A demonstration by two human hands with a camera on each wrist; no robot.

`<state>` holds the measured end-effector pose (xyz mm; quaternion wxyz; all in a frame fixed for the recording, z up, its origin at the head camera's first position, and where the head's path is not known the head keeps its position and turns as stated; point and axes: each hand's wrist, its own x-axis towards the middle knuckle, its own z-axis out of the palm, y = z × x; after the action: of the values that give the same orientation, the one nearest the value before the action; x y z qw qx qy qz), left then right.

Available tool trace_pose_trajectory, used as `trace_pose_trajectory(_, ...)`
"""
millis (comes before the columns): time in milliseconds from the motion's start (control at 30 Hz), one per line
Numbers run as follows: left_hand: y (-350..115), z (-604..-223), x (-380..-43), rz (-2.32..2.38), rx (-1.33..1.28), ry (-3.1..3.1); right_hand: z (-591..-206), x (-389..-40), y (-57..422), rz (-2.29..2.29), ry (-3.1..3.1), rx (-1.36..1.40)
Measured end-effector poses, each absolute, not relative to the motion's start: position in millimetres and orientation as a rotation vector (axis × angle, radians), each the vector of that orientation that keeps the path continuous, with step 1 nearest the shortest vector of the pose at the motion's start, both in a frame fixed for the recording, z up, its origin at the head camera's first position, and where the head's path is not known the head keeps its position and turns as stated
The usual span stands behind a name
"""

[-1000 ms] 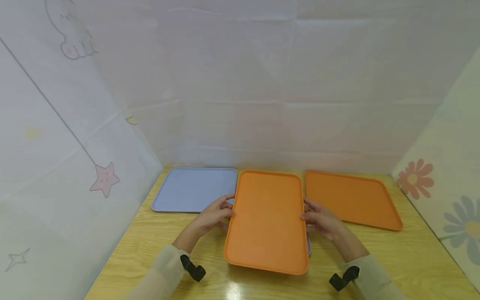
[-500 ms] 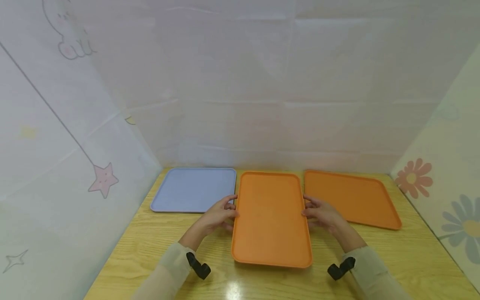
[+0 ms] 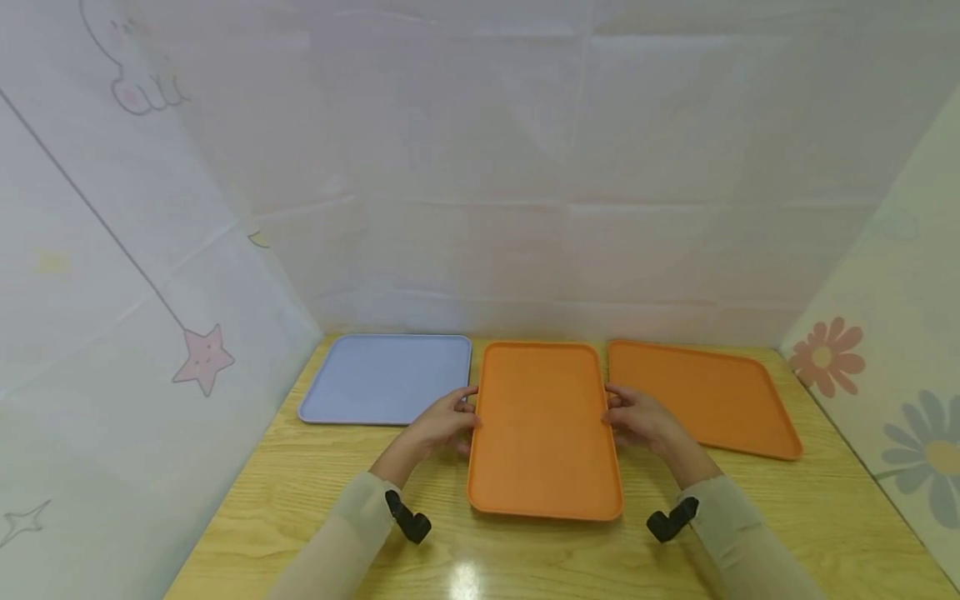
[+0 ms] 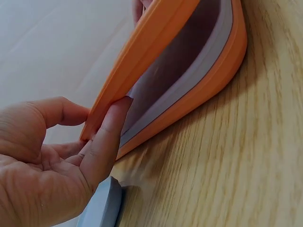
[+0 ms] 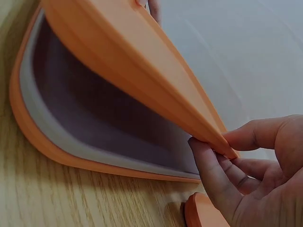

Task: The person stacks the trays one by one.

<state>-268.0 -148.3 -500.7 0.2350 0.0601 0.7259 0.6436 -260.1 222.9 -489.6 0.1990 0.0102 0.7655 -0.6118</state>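
Both hands hold an orange rectangular tray (image 3: 546, 433) at its two long sides, in the middle of the head view. My left hand (image 3: 442, 421) pinches the left rim between thumb and fingers; on the opposite rim, my right hand (image 3: 643, 417) does the same. The wrist views show this tray tilted over a pale lilac tray (image 4: 189, 87), with a wedge-shaped gap between them. The lilac one sits on another orange tray (image 5: 23, 118), which lies on the wooden table (image 3: 300, 517). From the head, the held tray hides both lower trays.
A light blue tray (image 3: 386, 379) lies at the back left, close to my left hand. At the back right, another orange tray (image 3: 701, 400) lies slightly askew, partly behind my right hand. A pale cloth wall (image 3: 525, 208) rises behind the table.
The held tray's near end has moved away from me and slightly right, and its sides have lined up straighter. A lilac corner that showed at its right a second ago is now covered.
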Motion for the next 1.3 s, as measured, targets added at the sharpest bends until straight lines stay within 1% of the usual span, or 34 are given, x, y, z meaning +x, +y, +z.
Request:
trace_pose_trajectory(433, -140.8, -501.4, -278.0, 1.662, 0.188, 2.084, -495.6, -270.4, 218.9, -1.638, 2.212, 0.061)
trace_pose_trajectory(700, -137.5, -500.3, -279.5, 1.581, 0.178, 2.169, -494.6, -273.6, 211.4, -1.568, 2.292, -0.001)
trace_pose_trajectory(1300, -132.3, -498.3, -281.2, 1.452, 0.163, 2.252, -488.4, -276.4, 202.9, -1.229, 2.583, 0.023)
